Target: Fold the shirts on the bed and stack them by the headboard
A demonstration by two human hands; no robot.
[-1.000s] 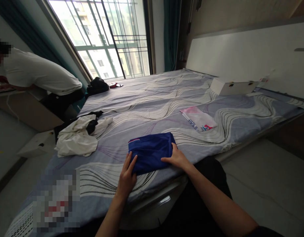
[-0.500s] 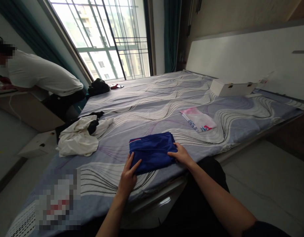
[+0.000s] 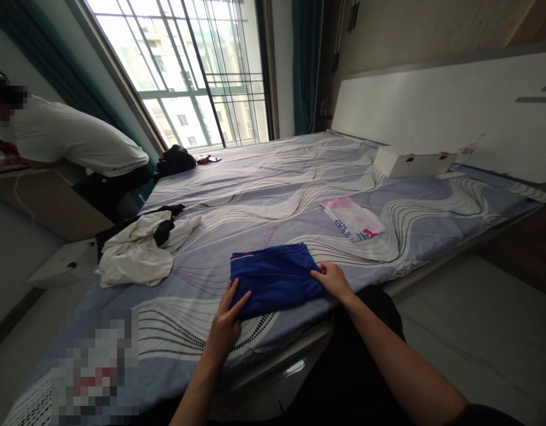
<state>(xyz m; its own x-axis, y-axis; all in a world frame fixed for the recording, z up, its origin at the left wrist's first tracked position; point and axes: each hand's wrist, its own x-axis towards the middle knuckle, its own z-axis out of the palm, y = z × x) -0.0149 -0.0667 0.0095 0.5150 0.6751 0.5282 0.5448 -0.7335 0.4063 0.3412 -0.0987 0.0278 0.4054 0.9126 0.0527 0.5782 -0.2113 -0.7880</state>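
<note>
**Head view: folded blue garment under two hands**

Head camera looked down on a bed (image 3: 299,183) with a wave-patterned sheet. Near the headboard lay a shut white box (image 3: 412,161), contents hidden; nearer, a flat plastic bag (image 3: 353,218) with printed cloth inside. Folded blue garment (image 3: 275,279) lay at the near edge, squared, a red-white stripe along one side. Left hand (image 3: 226,325) flat, fingers spread on its corner. Right hand (image 3: 335,279) pressed the right edge, fingers curled together. White clothes (image 3: 137,254) heaped further left.

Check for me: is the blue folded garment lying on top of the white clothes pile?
No, the blue garment lies flat on the bedsheet, apart from the white pile.
</note>
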